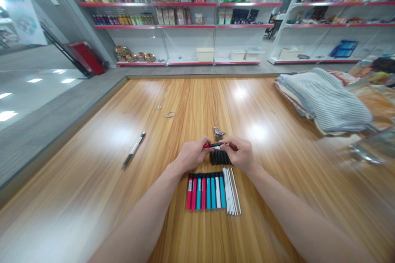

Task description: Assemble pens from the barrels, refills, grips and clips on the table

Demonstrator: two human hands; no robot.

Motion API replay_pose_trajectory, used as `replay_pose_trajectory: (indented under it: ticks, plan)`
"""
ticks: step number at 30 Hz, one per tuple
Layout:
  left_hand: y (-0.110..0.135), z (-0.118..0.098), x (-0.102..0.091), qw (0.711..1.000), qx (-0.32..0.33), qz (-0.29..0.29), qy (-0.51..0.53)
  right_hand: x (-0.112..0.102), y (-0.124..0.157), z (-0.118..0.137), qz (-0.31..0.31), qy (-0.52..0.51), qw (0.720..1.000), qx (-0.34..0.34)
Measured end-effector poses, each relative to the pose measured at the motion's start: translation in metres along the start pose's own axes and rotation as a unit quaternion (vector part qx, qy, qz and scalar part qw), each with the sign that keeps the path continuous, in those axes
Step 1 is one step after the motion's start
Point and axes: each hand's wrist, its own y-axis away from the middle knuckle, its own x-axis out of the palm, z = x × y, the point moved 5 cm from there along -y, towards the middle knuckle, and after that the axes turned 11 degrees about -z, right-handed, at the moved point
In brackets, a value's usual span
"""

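Note:
Between my two hands a red-and-black pen (215, 145) lies level above the table. My left hand (193, 154) pinches its red end, and the fingers of my right hand (240, 153) are closed at its other end; what else they hold is hidden. Just beneath are short black tubes (219, 158) in a row, partly covered by my right hand. Small silvery parts (219, 131) form a curved line beyond them. Closer to me, several pen barrels (203, 191) in pink, blue and white with black ends lie side by side. Thin white refills (231, 191) are lined up to their right.
A black-and-silver pen (133, 151) lies to the left. Farther back are a thin looped tie (169, 114) and a tiny silvery piece (159, 107). Folded cloths (330, 98) and a clear glass vessel (375, 146) occupy the right side. Stocked shelves (185, 4) stand beyond the table.

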Motion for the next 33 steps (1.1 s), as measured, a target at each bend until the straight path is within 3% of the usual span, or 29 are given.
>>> replay_pose_trajectory:
  ticks: [14,22,33]
  plan:
    - [-0.0004,-0.0022,0.0005,1.000,0.007,0.015,-0.009,0.0072,-0.0011,0.0064,0.042,0.115,0.991,-0.060]
    - [-0.0006,-0.0032,0.0005,1.000,0.026,0.011,-0.008,0.0057,0.0004,0.0100,0.047,0.074,0.994,-0.064]
    - [-0.0007,-0.0041,-0.0007,1.000,0.018,0.020,-0.014,0.0073,-0.0015,0.0066,0.041,0.105,0.991,-0.067]
